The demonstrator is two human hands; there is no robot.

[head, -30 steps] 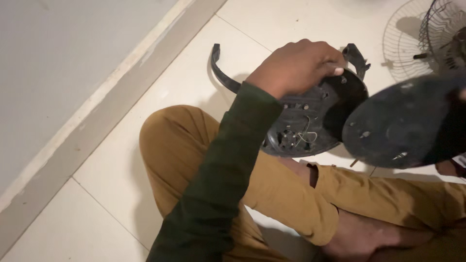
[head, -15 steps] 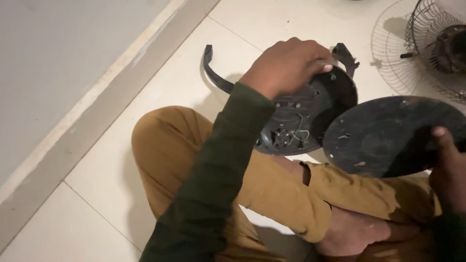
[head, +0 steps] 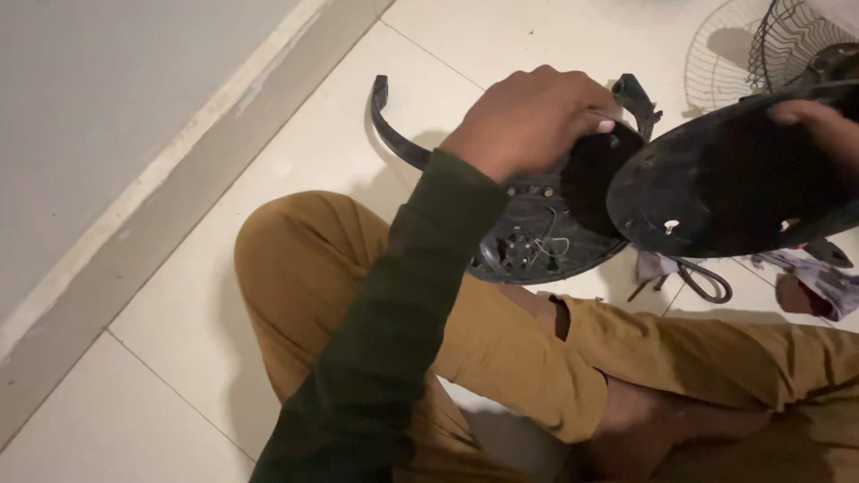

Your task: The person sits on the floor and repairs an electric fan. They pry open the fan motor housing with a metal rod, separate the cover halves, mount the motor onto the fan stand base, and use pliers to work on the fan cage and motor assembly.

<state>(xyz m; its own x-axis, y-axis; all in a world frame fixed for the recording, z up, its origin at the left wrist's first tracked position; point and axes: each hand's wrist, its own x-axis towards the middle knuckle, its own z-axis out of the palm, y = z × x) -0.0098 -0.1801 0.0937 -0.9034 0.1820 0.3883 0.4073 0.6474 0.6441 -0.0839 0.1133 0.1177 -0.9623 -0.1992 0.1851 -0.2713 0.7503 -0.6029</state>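
Gripping the round black plate [head: 716, 188] by its two-o'clock rim, the right hand [head: 819, 121] has fingers closed on it, stiff and weighty-looking, while the left hand [head: 532, 116] clamps the wired base shell [head: 537, 246] on the lap.

The round base shell [head: 537, 237] under the left hand [head: 528, 121] looks like dark moulded plastic, matt, with ribs, screws and thin wires showing inside. The flat round plate [head: 734, 183] in the right hand [head: 819, 121] is dark and dull, its face faintly rough and dusty. The fan guard [head: 787, 45] is thin shiny metal wire. The floor [head: 179, 295] is pale glossy tile. The sleeve [head: 394, 331] is soft dark-green cloth; the trousers [head: 501, 358] are matt tan cloth.
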